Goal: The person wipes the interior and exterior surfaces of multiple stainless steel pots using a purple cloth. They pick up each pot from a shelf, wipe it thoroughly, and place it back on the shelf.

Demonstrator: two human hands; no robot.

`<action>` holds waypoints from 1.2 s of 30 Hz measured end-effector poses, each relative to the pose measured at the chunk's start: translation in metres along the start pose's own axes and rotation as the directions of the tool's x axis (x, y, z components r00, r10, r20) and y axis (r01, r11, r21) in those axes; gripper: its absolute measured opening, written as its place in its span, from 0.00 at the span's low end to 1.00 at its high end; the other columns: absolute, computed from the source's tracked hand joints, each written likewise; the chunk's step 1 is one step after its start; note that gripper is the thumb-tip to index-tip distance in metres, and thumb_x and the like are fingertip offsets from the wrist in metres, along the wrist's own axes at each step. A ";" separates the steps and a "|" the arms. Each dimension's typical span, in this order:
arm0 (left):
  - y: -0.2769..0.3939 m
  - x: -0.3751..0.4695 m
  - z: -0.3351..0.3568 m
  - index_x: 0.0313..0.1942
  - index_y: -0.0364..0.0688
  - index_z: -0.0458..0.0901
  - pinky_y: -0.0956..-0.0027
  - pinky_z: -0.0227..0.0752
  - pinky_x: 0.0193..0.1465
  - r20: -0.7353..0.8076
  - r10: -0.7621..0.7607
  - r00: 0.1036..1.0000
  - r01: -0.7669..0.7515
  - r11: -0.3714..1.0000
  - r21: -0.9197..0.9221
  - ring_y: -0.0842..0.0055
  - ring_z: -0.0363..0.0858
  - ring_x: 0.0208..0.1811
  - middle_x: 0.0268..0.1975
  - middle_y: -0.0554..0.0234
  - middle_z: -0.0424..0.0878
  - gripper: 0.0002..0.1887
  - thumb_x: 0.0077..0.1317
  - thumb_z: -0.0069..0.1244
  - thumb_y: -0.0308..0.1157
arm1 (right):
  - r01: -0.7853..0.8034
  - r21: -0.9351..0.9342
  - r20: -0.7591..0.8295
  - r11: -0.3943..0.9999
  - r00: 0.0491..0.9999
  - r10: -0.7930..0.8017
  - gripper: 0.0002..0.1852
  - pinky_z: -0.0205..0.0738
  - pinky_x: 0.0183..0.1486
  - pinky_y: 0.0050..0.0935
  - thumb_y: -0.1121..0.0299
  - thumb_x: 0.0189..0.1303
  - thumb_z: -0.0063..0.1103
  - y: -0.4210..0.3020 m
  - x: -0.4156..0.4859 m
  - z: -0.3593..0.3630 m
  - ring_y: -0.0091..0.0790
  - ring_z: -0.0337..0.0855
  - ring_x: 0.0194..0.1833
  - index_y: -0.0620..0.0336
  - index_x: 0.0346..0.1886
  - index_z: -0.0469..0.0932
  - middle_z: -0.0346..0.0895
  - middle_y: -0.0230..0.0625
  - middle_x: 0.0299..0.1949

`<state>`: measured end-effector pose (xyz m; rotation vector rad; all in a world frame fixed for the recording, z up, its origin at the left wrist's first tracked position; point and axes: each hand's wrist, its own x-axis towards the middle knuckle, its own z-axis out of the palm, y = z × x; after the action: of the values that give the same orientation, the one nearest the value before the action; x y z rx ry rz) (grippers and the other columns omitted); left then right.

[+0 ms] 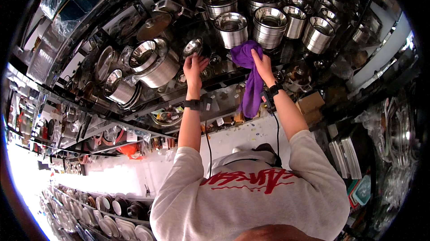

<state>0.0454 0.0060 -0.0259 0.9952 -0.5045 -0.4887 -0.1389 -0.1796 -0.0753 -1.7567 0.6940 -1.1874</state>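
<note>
My left hand (pixel 193 71) has its fingertips at the near rim of a small, tilted stainless steel bowl (pixel 193 46), with the other fingers loosely spread. Part of the grip is hidden by the hand itself. A purple cloth (pixel 252 83) is bunched in my right hand (pixel 262 64) and hangs over the front edge of a dark, glossy shelf (pixel 228 68). The top of the cloth lies against a stack of steel bowls (pixel 231 34). Another tall stack of steel bowls (pixel 270 29) stands just behind my right hand.
Left of my left hand stand a wide stack of steel basins (pixel 159 71) and a smaller bowl stack (pixel 122 89). More bowl stacks (pixel 319 36) fill the shelf's right side. Below are cardboard boxes (pixel 310 103) and a littered white floor (pixel 235 137). Trays (pixel 347 158) stand at right.
</note>
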 end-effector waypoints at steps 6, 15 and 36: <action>-0.014 -0.011 0.012 0.51 0.36 0.71 0.68 0.80 0.45 0.070 0.133 0.989 -0.138 0.988 0.071 0.72 0.79 0.46 0.48 0.58 0.75 0.12 0.68 0.46 0.26 | -0.020 -0.066 0.000 0.998 1.000 0.020 0.33 0.51 0.24 0.39 0.47 0.65 0.49 0.002 0.001 0.000 0.31 0.58 0.17 0.68 0.15 0.61 0.58 0.36 0.11; -0.024 -0.031 0.047 0.71 0.53 0.30 0.68 0.83 0.39 0.271 0.135 0.953 -0.119 0.990 -0.077 0.68 0.72 0.55 0.67 0.53 0.54 0.50 0.58 0.44 0.12 | 0.185 -0.129 -0.002 0.974 0.982 -0.187 0.27 0.67 0.44 0.41 0.49 0.65 0.49 0.007 -0.003 -0.001 0.50 0.76 0.38 0.73 0.39 0.73 0.74 0.51 0.31; -0.088 0.004 0.009 0.60 0.42 0.64 0.67 0.74 0.51 0.395 -0.144 0.907 0.175 0.983 -0.045 0.73 0.75 0.53 0.56 0.61 0.71 0.20 0.69 0.42 0.34 | 0.616 -0.361 0.494 0.700 0.763 -0.417 0.23 0.49 0.68 0.44 0.62 0.66 0.44 -0.078 -0.036 0.045 0.53 0.58 0.66 0.56 0.63 0.65 0.61 0.54 0.63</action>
<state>0.0299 -0.0424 -0.0981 0.8669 -0.7575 -0.8589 -0.1131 -0.0984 -0.0281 -2.6862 0.2621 -1.0158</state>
